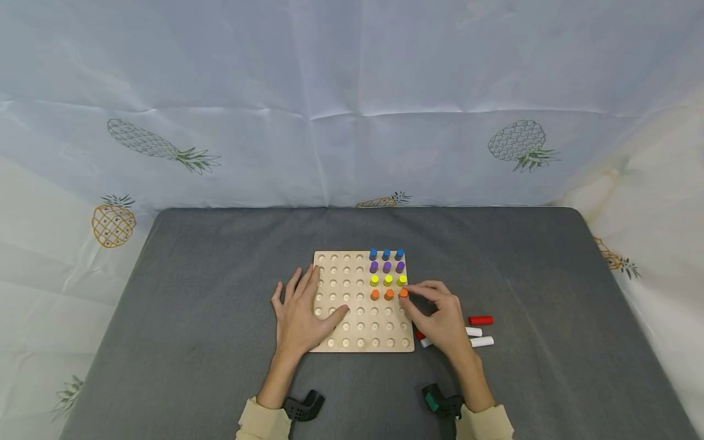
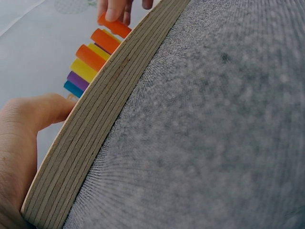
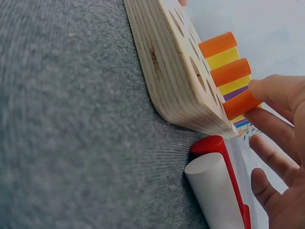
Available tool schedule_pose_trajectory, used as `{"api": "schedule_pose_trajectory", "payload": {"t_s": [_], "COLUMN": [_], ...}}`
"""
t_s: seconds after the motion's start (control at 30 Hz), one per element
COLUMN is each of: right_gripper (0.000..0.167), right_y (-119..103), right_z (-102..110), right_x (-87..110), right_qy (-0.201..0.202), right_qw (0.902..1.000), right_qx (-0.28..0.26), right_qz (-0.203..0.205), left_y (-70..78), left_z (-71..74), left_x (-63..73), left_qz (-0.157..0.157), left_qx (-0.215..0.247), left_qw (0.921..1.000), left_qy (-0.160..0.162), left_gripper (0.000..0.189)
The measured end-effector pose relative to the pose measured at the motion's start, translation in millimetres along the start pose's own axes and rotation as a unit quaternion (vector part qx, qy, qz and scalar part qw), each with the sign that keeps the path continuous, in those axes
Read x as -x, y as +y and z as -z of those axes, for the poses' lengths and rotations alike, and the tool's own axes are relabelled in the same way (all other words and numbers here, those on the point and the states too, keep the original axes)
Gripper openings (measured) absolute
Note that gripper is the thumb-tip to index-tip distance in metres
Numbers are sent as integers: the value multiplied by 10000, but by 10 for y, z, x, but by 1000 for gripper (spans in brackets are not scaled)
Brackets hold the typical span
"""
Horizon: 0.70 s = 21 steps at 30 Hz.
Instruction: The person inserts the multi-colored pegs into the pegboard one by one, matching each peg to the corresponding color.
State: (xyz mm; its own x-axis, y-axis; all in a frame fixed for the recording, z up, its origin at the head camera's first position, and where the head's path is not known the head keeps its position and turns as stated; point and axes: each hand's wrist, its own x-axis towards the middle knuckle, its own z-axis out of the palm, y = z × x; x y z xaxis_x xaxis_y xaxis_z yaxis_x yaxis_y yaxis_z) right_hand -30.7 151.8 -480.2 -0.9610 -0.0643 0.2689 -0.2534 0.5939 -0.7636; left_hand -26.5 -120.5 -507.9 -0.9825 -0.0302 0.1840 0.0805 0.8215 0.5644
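Observation:
A pale wooden pegboard [image 1: 360, 327] with rows of round holes lies on the grey table. My left hand [image 1: 299, 324] rests flat on its left side, fingers spread and thumb over the holes. With thumb and forefinger, my right hand [image 1: 440, 315] pinches the rightmost orange peg [image 3: 242, 104], which stands at its hole by the right edge. Two more orange pegs [image 1: 375, 294] stand left of it in the same row. Behind them come rows of yellow pegs [image 1: 388, 280], purple pegs [image 1: 387, 267] and blue pegs [image 1: 387, 254], three in each.
Loose on the cloth right of the board lie white pegs [image 1: 482, 341] and red pegs [image 1: 481, 320], some partly hidden under my right hand. A pale curtain [image 1: 341, 153] printed with pineapples hangs behind the grey table [image 1: 220, 293].

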Motion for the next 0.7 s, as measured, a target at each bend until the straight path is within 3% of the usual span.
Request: {"api": "schedule_pose_trajectory", "payload": {"t_s": [0.7], "right_gripper": [24], "right_y": [47], "right_z": [-20], "right_x": [1], "right_qy": [-125], "right_qw": [9998], "right_qx": [131], "right_qz": [-49], "left_y": [11], "left_z": [10], "left_x": [-6], "left_qz": [-6], "left_qx": [41], "left_qw": [10000], "left_qy": [-8], "left_gripper": [101]}}
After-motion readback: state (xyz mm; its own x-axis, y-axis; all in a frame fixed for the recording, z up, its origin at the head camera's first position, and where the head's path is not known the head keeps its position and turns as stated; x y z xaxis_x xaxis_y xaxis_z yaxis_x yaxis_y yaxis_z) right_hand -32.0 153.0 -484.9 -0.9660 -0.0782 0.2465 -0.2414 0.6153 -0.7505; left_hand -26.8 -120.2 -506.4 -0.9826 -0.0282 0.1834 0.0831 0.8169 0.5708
